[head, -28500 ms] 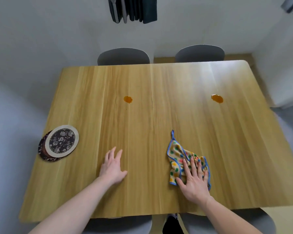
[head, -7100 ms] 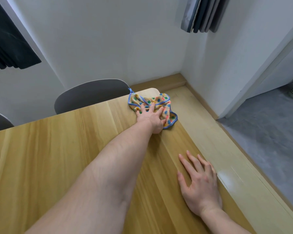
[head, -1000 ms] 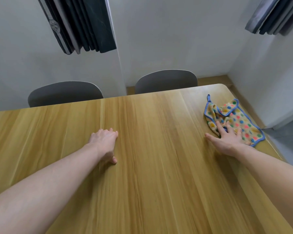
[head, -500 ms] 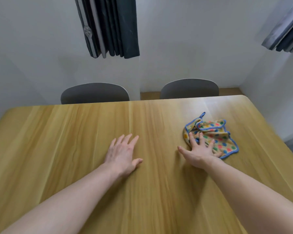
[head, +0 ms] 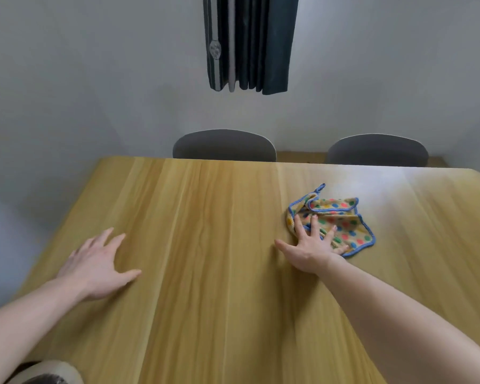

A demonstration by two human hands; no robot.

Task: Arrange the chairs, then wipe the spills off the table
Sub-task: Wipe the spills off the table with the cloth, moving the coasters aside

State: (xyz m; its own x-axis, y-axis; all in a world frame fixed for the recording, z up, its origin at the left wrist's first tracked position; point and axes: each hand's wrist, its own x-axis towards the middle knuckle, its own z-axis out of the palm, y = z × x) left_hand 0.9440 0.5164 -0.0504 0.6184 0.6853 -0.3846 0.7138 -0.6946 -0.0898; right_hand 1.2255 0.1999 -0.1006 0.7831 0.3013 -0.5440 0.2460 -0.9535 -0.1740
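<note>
- Head view: my right hand (head: 315, 249) lies flat with fingers spread on the spotted cloth (head: 334, 218), pressing it to the table (head: 219, 286) so it drags across the wood rather than bunching.
- My left hand (head: 94, 266) rests open and flat on the bare wood, holding nothing; I judge it steadies me as I lean.
- The cloth sits right of centre, toward the far edge.
- No spill shows on the wood in view.
- Two grey chairs (head: 224, 145) stand tucked in at the far side.
</note>
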